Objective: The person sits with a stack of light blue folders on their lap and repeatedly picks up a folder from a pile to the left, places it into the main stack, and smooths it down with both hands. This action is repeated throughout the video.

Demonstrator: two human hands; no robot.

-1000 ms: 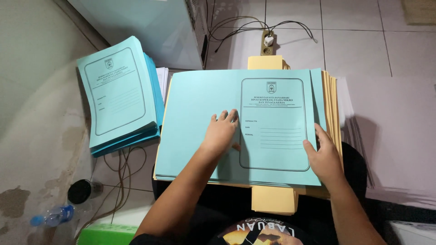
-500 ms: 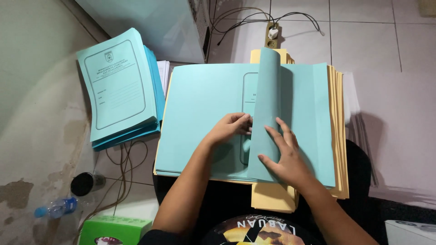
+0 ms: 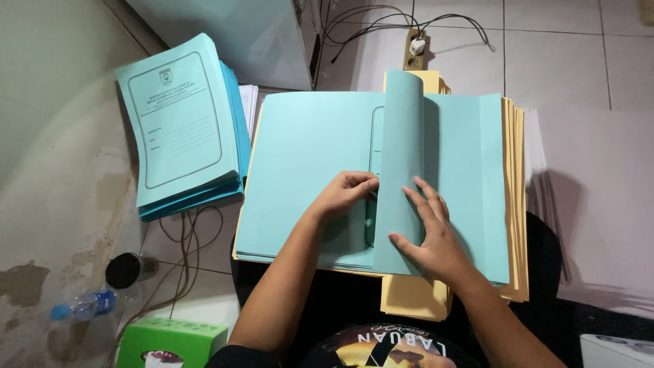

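- My right hand (image 3: 436, 235) lies flat, fingers spread, on the half-turned flap of a light blue paper folder (image 3: 402, 170) at frame centre.
- My left hand (image 3: 344, 194) pinches the fold line, fingertips together.
- Finished blue folders (image 3: 180, 129) are stacked upper left; the yellow sheets (image 3: 514, 204) underneath remain.

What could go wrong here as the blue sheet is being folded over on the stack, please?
The right hand presses the upright flap while the left hand pinches its edge, so the crease could land crooked. The stack overhangs the lap and might slide. The leaning folded pile at the left could slip toward the cables.
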